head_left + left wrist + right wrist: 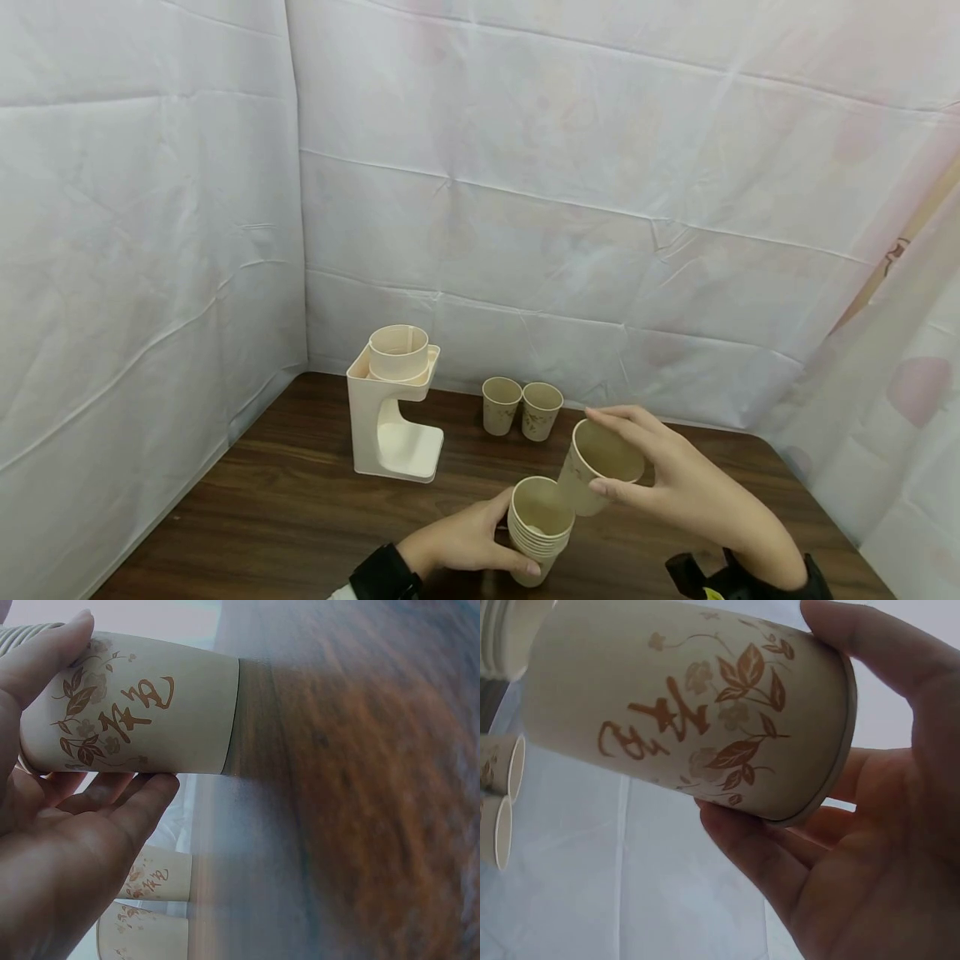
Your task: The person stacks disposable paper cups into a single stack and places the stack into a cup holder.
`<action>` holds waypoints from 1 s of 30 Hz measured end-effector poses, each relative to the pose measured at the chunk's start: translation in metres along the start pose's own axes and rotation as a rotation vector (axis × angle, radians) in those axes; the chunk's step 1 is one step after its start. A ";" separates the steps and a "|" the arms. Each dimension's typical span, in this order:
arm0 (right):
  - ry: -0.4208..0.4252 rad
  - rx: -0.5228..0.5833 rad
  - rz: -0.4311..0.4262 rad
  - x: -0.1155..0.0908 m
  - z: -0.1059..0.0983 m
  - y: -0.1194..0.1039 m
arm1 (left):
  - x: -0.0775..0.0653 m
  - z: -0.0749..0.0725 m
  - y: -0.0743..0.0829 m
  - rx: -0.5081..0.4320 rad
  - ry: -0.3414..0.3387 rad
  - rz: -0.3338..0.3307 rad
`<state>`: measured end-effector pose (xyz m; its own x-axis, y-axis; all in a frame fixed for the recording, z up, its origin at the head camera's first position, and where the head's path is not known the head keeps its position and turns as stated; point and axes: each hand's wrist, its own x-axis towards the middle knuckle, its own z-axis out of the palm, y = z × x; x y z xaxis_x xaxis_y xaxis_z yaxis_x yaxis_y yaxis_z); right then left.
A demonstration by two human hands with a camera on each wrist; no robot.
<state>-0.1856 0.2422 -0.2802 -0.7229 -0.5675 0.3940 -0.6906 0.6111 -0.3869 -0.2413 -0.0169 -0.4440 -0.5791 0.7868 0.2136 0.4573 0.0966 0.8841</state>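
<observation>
My left hand (476, 537) grips a stack of nested beige paper cups (538, 546) at the front of the table, thumb on the near side. In the left wrist view the lowest cup (142, 705) shows brown leaves, flowers and lettering, its base at the tabletop. Just right of the stack and higher, my right hand (660, 462) holds a single paper cup (585, 479) near its rim, between thumb and fingers. That cup is tilted, mouth up toward the right hand. The same printed cup (697, 712) fills much of the right wrist view.
Two upright paper cups (500, 408) (540, 412) stand side by side at the back of the dark wooden table (277, 508). Left of them is a cream C-shaped stand (367, 425) with a round holder (399, 354) on top. White cloth (480, 225) hangs behind and at the sides.
</observation>
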 end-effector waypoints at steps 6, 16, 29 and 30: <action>-0.019 -0.012 -0.045 0.004 0.008 -0.007 | 0.000 0.001 -0.001 0.000 0.005 -0.004; -0.024 -0.002 -0.098 0.009 0.027 -0.009 | 0.000 0.000 0.001 0.033 0.007 -0.018; -0.118 0.125 -0.082 0.014 0.046 0.003 | 0.000 -0.001 0.002 0.012 -0.012 -0.038; -0.124 0.126 -0.080 0.014 0.048 0.004 | 0.000 -0.001 0.002 0.012 -0.013 -0.040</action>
<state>-0.1993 0.2104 -0.3166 -0.6571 -0.6801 0.3251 -0.7377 0.4915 -0.4629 -0.2412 -0.0173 -0.4419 -0.5883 0.7901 0.1724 0.4416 0.1354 0.8869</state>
